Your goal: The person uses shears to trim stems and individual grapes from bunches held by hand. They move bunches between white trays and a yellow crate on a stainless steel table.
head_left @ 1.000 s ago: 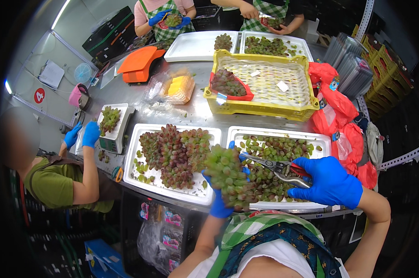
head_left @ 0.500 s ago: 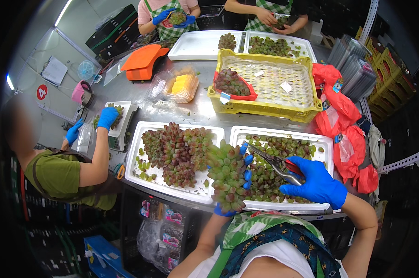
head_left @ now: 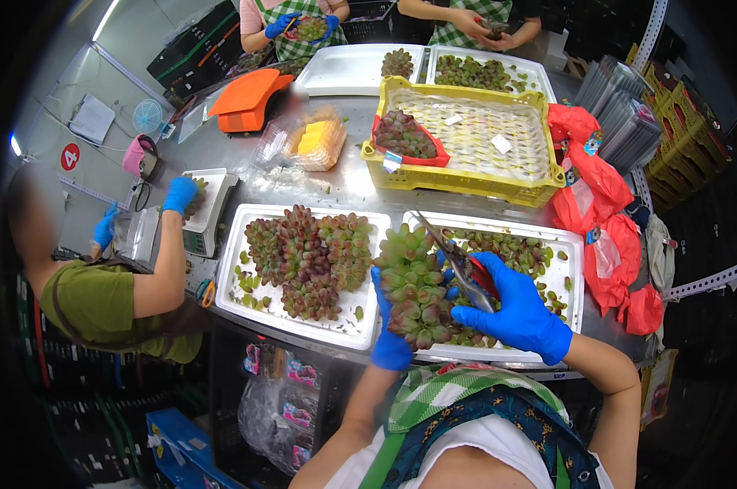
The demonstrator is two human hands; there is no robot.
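Observation:
A large green-and-purple bunch of grapes (head_left: pixel 411 281) is in my gloved left hand (head_left: pixel 390 346), held up over the gap between two white trays. Its fingers wrap behind the bunch, partly hidden. My gloved right hand (head_left: pixel 521 314) grips red-handled snips (head_left: pixel 468 287), with the metal blades pointing up and left along the bunch's right side. Whether the blades are apart is hard to make out. Below my hands, the right white tray (head_left: pixel 576 277) holds many loose grapes. Several bunches (head_left: pixel 307 257) and a few loose grapes lie in the left white tray (head_left: pixel 242 224).
Behind the trays stands a yellow crate (head_left: pixel 466 189) with a red-wrapped bunch inside. Red bags (head_left: pixel 605 196) line the right edge. A co-worker's gloved hand (head_left: pixel 179 194) is at a scale (head_left: pixel 213 220) on the left. Two people work across the table, beside an orange scale (head_left: pixel 246 98).
The snips and my right hand have moved left, up against the bunch. The bunch is turned and slightly lower, and more of my left hand shows beside it.

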